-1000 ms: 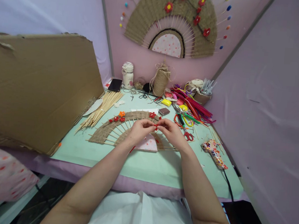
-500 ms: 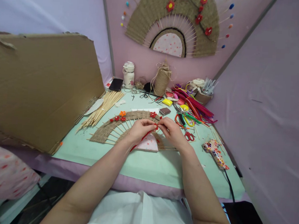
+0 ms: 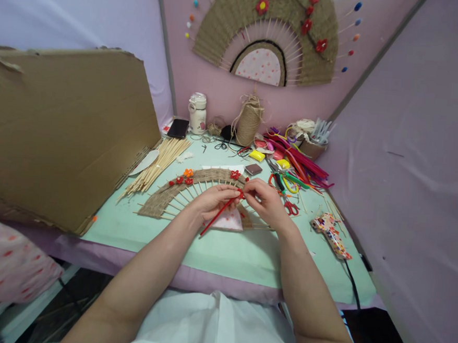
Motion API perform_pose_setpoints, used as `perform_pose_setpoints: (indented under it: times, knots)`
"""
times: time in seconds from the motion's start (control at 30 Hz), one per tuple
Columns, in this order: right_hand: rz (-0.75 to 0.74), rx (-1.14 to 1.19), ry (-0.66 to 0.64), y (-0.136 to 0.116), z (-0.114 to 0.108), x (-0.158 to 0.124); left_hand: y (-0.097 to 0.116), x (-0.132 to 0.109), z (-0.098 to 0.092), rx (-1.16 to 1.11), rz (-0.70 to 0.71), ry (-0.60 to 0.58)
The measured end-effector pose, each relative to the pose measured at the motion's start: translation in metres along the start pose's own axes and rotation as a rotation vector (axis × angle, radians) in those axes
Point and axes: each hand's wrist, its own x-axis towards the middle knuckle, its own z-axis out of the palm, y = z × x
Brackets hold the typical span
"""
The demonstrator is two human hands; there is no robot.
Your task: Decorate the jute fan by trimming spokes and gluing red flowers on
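Observation:
My left hand [image 3: 216, 202] pinches a red pipe cleaner [image 3: 218, 217], whose straight length slants down toward me past the fingers. Its far end is bent into a small curl between both hands. Fingers of my right hand [image 3: 262, 199] are closed at that curl; the fingertips partly hide it. Beneath my hands lies a twine-woven fan [image 3: 154, 204] on thin sticks, with red and orange flowers [image 3: 188, 174] along its band and a pink dotted half-circle [image 3: 225, 222] at its base. My forearms and hands cover the fan's right part.
Bamboo sticks [image 3: 156, 169] lie left beside a cardboard sheet [image 3: 67, 134]. Behind are a phone [image 3: 178, 128], a white bottle [image 3: 197, 114], a twine spool [image 3: 249, 122] and pipe cleaners [image 3: 304, 163]. Red-handled scissors [image 3: 290, 207] and a corded glue gun [image 3: 331, 235] lie right. A finished fan [image 3: 210, 39] hangs ahead.
The straight length of the red pipe cleaner has swung out from along my left wrist and shows more fully. Both hands stay nearly in place, fingertips still together.

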Motion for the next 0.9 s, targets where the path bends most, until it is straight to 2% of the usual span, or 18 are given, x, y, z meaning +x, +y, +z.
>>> perform_pose_setpoints:
  times: [0.13,0.27,0.4,0.57,0.67,0.73,0.83,0.9]
  knots:
    - [0.089,-0.010,0.008,0.001,0.003,-0.001,-0.003,0.002,0.001,0.003,0.040,0.003]
    - [0.175,-0.049,0.006,0.003,0.005,-0.001,-0.009,0.005,0.003,0.086,0.155,0.112]
    - [0.262,-0.076,-0.024,0.005,0.004,-0.002,-0.012,0.005,0.002,0.408,0.307,0.229]
    - [0.416,-0.035,-0.086,0.005,0.002,-0.003,-0.015,0.002,0.004,0.824,0.504,0.263]
    - [0.561,0.089,-0.051,0.009,0.005,-0.003,-0.020,-0.001,0.007,1.022,0.643,0.275]
    - [0.707,0.307,-0.053,0.012,0.007,-0.002,-0.024,-0.002,0.009,1.085,0.714,0.263]
    - [0.867,0.664,-0.147,0.016,0.011,0.000,-0.028,-0.004,0.011,1.088,0.759,0.219]
    - [0.882,0.759,-0.198,0.017,0.011,0.001,-0.027,-0.005,0.011,1.038,0.751,0.236]
